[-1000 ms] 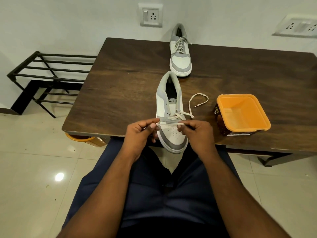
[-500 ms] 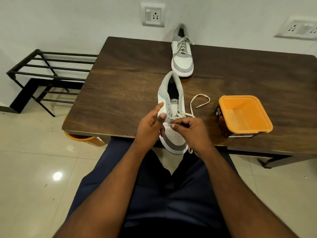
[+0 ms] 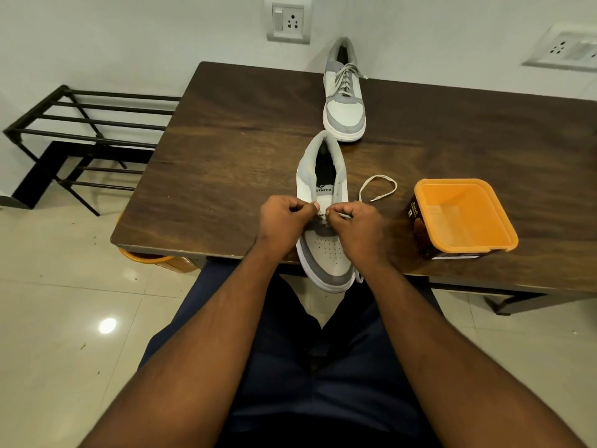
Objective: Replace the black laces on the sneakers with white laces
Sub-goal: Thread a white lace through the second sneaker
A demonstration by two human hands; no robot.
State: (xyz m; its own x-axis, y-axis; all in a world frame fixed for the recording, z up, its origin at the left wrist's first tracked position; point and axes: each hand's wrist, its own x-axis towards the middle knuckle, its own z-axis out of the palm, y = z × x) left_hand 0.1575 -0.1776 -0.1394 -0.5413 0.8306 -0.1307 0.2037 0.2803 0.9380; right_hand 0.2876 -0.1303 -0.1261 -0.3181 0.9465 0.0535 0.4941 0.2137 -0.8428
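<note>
Nearest, a person's two forearms reach forward over dark blue trousers to the near edge of a dark wooden worktop (image 3: 226, 150). Both hands meet over the lower eyelets of the near sneaker (image 3: 326, 253). The left hand (image 3: 284, 218) has its fingers curled in, thumb tip toward the shoe's tongue; its grip looks pinched at the lace row, though what it holds is hidden. The right hand (image 3: 355, 221) is curled too, pinching the white lace (image 3: 378, 189) just beside the left thumb.

That sneaker is off-white with a perforated toe box, a grey suede toe band and a white sole; its toe overhangs the worktop edge toward the person, heel pointing away. Its upper eyelets are unlaced, and the tongue shows a black label. The lace's free end loops on the wood to the right of the shoe, aglet lying loose, and another end hangs by the toe.

To the right stands a brown tub (image 3: 420, 234) with an orange lid (image 3: 465, 215).

Farther back, the second sneaker (image 3: 344, 105) sits fully laced in pale laces, its heel near the wall.
</note>
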